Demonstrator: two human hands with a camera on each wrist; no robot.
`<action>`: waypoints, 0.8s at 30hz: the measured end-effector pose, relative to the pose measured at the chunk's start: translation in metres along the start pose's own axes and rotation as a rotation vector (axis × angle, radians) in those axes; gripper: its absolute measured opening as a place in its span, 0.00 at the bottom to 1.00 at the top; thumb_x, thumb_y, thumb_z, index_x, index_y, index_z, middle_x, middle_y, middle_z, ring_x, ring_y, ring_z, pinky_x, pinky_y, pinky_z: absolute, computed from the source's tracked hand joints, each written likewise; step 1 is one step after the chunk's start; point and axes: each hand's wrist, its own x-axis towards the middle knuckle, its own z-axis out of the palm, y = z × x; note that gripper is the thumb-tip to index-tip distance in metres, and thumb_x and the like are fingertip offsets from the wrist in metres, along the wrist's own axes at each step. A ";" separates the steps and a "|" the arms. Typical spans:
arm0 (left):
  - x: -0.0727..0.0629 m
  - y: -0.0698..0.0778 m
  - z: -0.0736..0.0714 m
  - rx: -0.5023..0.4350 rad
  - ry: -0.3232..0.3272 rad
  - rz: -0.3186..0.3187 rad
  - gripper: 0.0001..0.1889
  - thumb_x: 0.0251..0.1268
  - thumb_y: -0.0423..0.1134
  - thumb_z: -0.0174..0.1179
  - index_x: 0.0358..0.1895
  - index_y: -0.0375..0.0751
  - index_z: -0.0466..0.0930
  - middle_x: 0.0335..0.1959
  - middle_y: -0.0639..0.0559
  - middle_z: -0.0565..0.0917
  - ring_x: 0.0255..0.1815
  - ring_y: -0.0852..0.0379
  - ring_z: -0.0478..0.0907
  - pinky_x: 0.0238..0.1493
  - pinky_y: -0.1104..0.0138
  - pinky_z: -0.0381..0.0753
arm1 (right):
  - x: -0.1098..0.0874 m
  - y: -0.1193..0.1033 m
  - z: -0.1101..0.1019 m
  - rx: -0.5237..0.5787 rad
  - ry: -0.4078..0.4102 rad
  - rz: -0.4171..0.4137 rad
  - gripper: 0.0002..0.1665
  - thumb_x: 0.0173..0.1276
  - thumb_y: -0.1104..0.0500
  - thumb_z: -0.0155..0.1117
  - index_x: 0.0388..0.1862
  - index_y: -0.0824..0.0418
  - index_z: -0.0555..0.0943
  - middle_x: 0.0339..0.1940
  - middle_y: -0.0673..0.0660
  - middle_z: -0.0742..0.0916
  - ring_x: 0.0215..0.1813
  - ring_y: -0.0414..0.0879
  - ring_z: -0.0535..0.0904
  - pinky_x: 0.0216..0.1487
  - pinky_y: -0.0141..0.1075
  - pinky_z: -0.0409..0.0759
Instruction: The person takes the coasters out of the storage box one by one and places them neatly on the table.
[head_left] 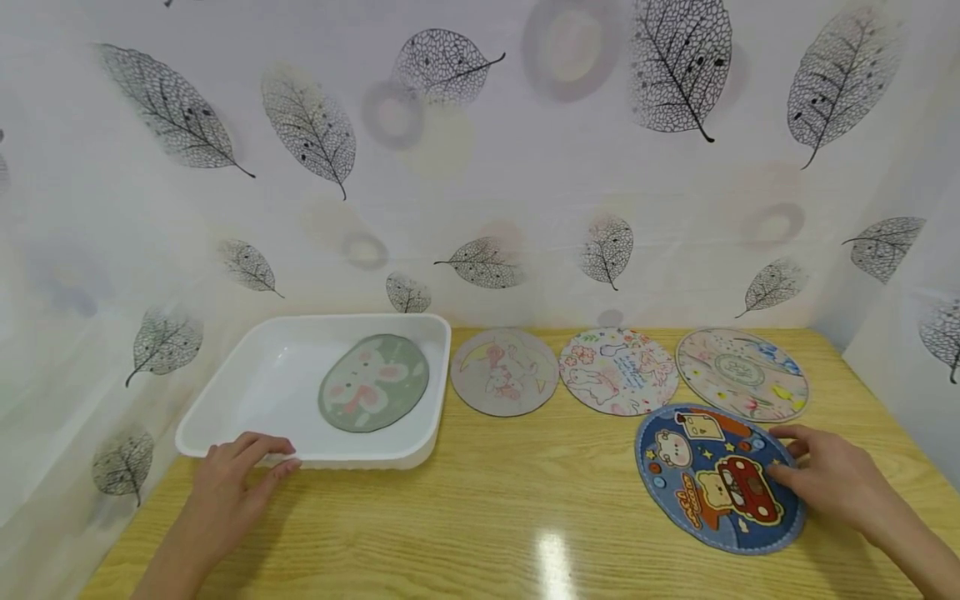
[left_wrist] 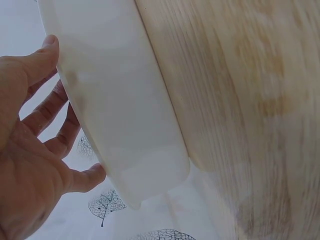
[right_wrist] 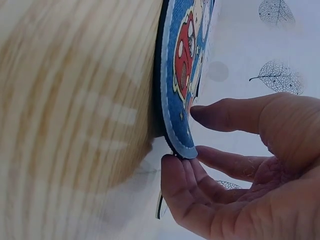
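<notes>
In the head view my right hand (head_left: pixel 832 479) grips the right edge of a blue denim-look round mat (head_left: pixel 720 483) printed with a bear and a red car. The right wrist view shows its thumb on the printed face and fingers under the rim; the mat is tilted, its edge raised off the table. My left hand (head_left: pixel 236 483) rests at the near rim of a white tray (head_left: pixel 225 400), relaxed fingers touching the edge. Inside the tray's right part lies a green round mat (head_left: pixel 375 383) with a pale rabbit.
Along the back of the wood-grain table (head_left: pixel 480 517) lie a greyish-pink round mat (head_left: pixel 505 372), a white floral round mat (head_left: pixel 618 371) and a pink flowered round mat (head_left: pixel 742 373). The blue mat overlaps the last one's near edge in view. A leaf-patterned curtain (head_left: pixel 480 183) stands behind.
</notes>
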 end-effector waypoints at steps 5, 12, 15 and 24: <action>0.000 0.001 0.000 0.006 0.001 -0.001 0.13 0.48 0.31 0.77 0.37 0.46 0.87 0.35 0.56 0.87 0.32 0.51 0.81 0.37 0.66 0.63 | -0.002 -0.002 -0.001 -0.009 -0.002 -0.024 0.34 0.63 0.54 0.73 0.57 0.79 0.76 0.40 0.75 0.86 0.40 0.64 0.84 0.39 0.57 0.79; 0.001 0.001 -0.001 -0.001 0.005 0.004 0.14 0.46 0.30 0.78 0.37 0.47 0.87 0.35 0.56 0.87 0.32 0.53 0.81 0.36 0.65 0.63 | -0.002 -0.004 -0.001 -0.019 0.018 -0.050 0.32 0.63 0.56 0.73 0.55 0.80 0.77 0.39 0.75 0.86 0.41 0.68 0.84 0.40 0.59 0.80; 0.001 0.000 -0.001 0.000 0.007 0.008 0.15 0.45 0.30 0.78 0.37 0.48 0.87 0.35 0.56 0.87 0.33 0.55 0.81 0.36 0.65 0.63 | -0.001 -0.004 -0.001 -0.021 0.028 -0.054 0.31 0.63 0.56 0.73 0.54 0.80 0.78 0.39 0.75 0.87 0.41 0.68 0.84 0.39 0.59 0.80; 0.000 -0.001 -0.001 0.003 0.004 -0.013 0.15 0.44 0.30 0.79 0.37 0.48 0.87 0.35 0.56 0.87 0.34 0.54 0.81 0.35 0.63 0.62 | 0.000 -0.004 0.001 -0.028 0.040 -0.081 0.27 0.67 0.57 0.70 0.51 0.81 0.80 0.40 0.76 0.87 0.43 0.72 0.84 0.40 0.60 0.81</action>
